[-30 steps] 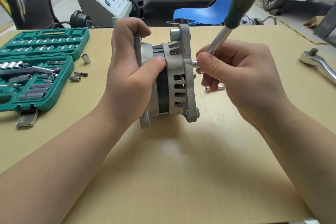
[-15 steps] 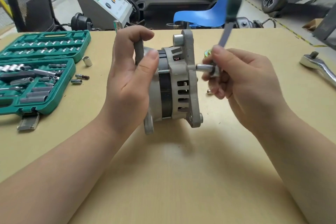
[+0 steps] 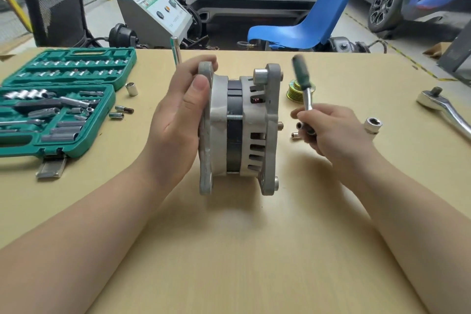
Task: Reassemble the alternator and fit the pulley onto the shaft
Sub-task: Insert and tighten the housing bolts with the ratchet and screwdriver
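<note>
Mid-table, the nut driver, gripped by the right hand, has been withdrawn from the alternator, which is clasped by the left hand; the through-bolt is judged seated.

Left hand wrapped around something, thumb up top. Right hand curled in a grip, forearms both reaching forward.

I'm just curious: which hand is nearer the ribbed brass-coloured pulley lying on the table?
Right. The right hand is just in front of the pulley; the left hand is beyond the alternator.
</note>
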The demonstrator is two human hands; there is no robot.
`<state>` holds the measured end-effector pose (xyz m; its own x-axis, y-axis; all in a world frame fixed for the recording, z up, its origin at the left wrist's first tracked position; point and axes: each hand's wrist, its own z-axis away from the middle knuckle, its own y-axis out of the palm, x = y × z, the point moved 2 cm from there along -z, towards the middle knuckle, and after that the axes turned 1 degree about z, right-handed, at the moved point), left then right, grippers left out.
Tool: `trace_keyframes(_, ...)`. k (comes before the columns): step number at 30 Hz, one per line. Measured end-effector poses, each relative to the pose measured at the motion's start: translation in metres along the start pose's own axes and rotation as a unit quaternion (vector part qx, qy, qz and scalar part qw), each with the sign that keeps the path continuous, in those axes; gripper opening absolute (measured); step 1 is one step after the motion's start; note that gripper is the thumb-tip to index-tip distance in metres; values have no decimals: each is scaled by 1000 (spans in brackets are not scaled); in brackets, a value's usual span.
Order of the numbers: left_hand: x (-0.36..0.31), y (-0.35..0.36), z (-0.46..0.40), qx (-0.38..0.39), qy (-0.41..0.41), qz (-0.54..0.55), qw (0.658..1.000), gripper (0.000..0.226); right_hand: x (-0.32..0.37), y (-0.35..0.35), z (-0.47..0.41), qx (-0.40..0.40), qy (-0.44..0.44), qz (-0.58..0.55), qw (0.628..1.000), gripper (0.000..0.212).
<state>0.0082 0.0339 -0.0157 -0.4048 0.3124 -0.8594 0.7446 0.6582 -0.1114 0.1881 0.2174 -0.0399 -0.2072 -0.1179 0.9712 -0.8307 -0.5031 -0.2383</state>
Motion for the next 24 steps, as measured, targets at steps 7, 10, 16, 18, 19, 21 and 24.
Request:
trace_keyframes(7,5,-2,7,22,16,-9,1000,46,-5,-4,-1,-34,-56,279,958,32)
trace_keyframes(10,4,-3,11,24,18,-6,1000,57,-6,1,2,-25,-73,317,945,25)
trace_keyframes(16,1,-2,13,25,6,12,1000,64,-8,7,7,-9,-96,392,915,28)
trace_keyframes(18,0,-3,14,26,6,21,999,65,-8,6,8,-13,-104,377,920,27)
trace_keyframes(19,0,-3,14,29,6,30,999,66,-8,6,8,-16,-111,364,925,27)
trace_keyframes(21,-1,-3,15,33,4,46,998,68,-5,4,9,-33,-146,330,932,29)
trace_keyframes(24,-3,-3,16,37,3,59,998,70,-1,3,11,-46,-197,308,929,32)
